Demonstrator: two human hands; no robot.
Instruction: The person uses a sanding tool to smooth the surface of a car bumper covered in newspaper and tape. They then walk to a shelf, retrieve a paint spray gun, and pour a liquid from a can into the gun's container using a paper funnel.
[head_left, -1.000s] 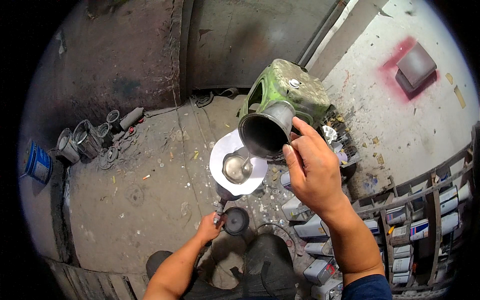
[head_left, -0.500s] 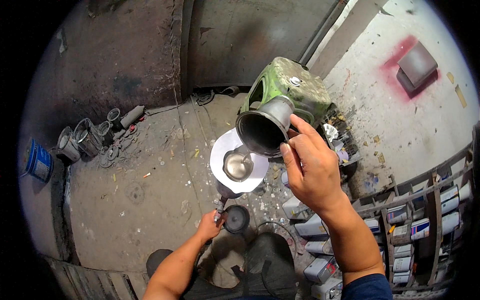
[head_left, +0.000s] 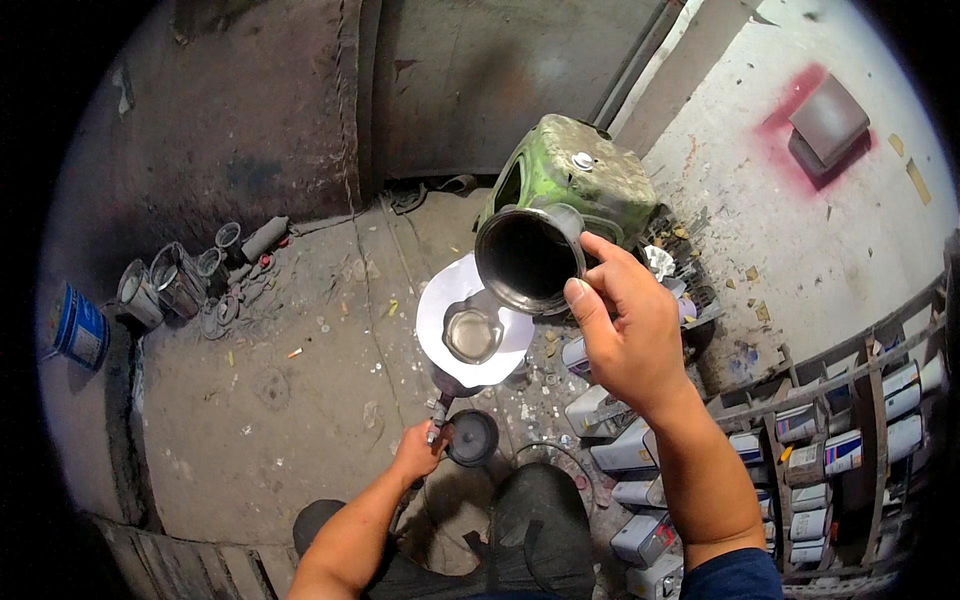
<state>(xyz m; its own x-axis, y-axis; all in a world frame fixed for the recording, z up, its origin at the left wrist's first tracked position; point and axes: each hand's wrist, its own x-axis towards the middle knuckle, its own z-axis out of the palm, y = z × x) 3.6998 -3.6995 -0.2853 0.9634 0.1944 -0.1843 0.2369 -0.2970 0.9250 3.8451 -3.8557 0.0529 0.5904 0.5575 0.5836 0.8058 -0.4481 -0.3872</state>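
Note:
My right hand [head_left: 640, 325] grips a dark-lined metal cup [head_left: 530, 262] by its rim, thumb on the near side. The cup is tilted, its mouth facing me, above the right edge of a white paper strainer [head_left: 437, 318]. Grey liquid [head_left: 472, 334] pools in the middle of the strainer. Below it, my left hand [head_left: 417, 452] is wrapped round a spray gun [head_left: 441, 416], mostly hidden by the strainer and fingers. A round black lid [head_left: 473, 438] shows beside my left hand; I cannot tell whether the fingers hold it.
A paint-stained green stool [head_left: 590, 175] stands beyond the cup. Several cans and tins fill a rack [head_left: 870, 440] at right. Used cups [head_left: 172, 275] and a blue bucket [head_left: 80, 327] sit at left. A grey panel [head_left: 830, 120] lies upper right on a white surface.
The cup in my right hand has tipped back, its mouth turning more toward me. The thin stream at its lip no longer shows. My left hand has stayed almost still.

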